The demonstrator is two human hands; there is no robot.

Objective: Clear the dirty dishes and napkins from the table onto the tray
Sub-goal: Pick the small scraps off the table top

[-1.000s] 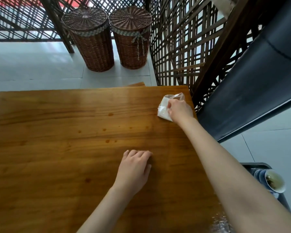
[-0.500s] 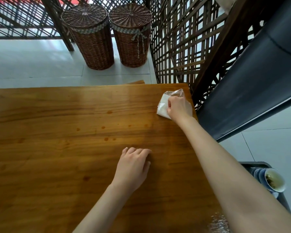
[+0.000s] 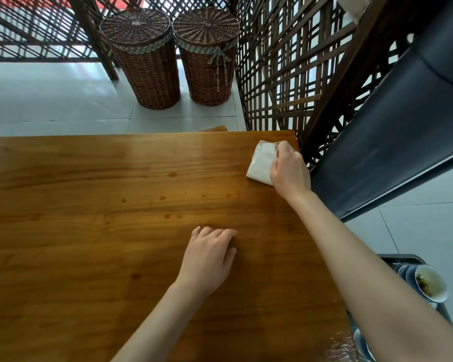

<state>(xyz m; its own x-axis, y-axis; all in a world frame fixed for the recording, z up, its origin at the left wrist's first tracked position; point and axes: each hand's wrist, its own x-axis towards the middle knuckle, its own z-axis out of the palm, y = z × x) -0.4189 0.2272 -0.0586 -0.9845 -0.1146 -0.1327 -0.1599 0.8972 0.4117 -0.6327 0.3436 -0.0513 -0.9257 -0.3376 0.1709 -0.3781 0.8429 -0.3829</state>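
Observation:
A white napkin pack in clear wrap (image 3: 261,161) lies at the far right corner of the wooden table (image 3: 89,231). My right hand (image 3: 289,168) reaches out and grips it, fingers curled over its right side. My left hand (image 3: 209,257) rests palm down on the table's middle, holding nothing. To the right, below the table's edge, a dark tray (image 3: 398,258) carries a white cup with tea dregs (image 3: 430,283) and blue dishes (image 3: 404,271).
Small dark drip spots (image 3: 168,215) mark the tabletop. Two wicker baskets (image 3: 144,58) stand on the tiled floor beyond the table. A wooden lattice screen (image 3: 285,69) and a dark slanted panel (image 3: 392,142) close off the right side.
My right hand has shifted slightly on the napkin pack, its fingers curling further over the top. The left hand stays flat in place.

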